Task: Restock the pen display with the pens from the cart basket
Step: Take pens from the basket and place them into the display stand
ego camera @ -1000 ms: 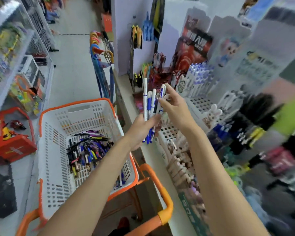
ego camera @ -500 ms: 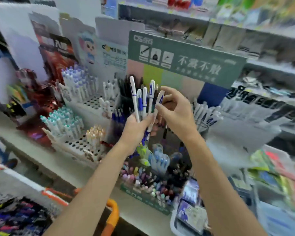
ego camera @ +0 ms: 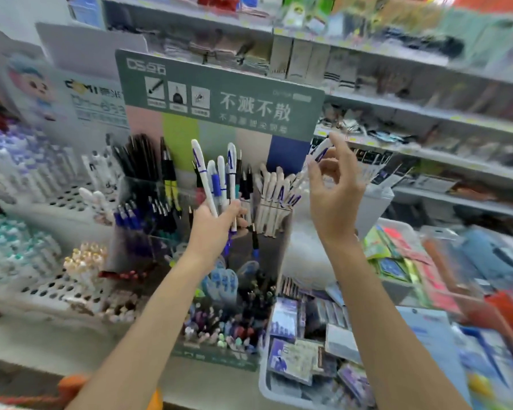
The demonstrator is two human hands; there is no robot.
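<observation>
Pens bunched in left hand | pen pinched by right hand

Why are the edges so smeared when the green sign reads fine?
Head view: the grey-green cardboard sign and the white-and-blue plastic pens in the left hand are fairly sharp; the pale shelves at right streak with motion blur; the single white pen pinched by the right hand is smeared; lighting is soft, without hard shadows.

A white bin of card packs is set on the surface, while folded socks are stacked on a shelf above.
</observation>
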